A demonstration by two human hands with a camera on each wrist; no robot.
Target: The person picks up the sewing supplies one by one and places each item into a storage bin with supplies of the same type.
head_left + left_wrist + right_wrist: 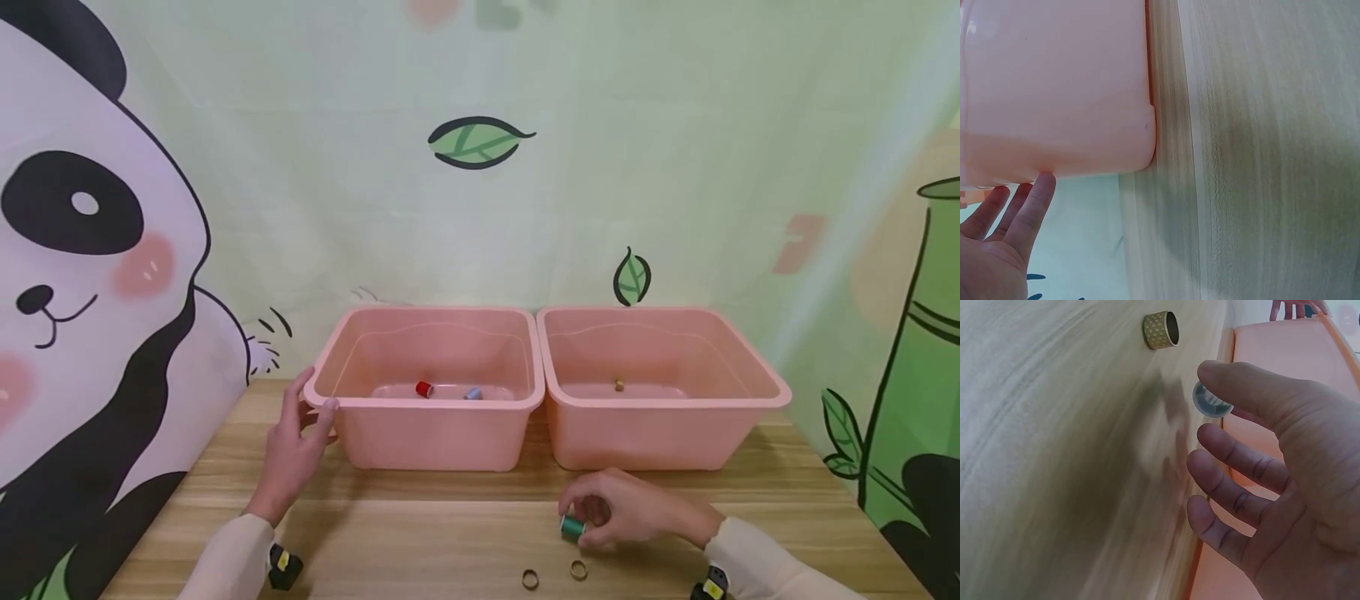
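My right hand [618, 510] pinches a green thread spool [572, 527] between thumb and fingers, low over the wooden table in front of the right pink bin [667, 433]. In the right wrist view, the spool's pale round end [1212, 400] shows beside the thumb, the other fingers lying apart and bent. My left hand [292, 442] rests at the front left corner of the left pink bin [435, 437]; in the left wrist view its straight fingers [1034, 209] touch the bin's side wall. Two gold ring thimbles [578, 570] lie near my right hand; one shows a dimpled band [1159, 331].
A red thread spool [424, 389] and a light blue thread spool [473, 394] lie in the left bin. The right bin holds a small gold piece [619, 385]. Both bins stand side by side at the table's [420, 533] back, before a printed panda cloth [480, 233].
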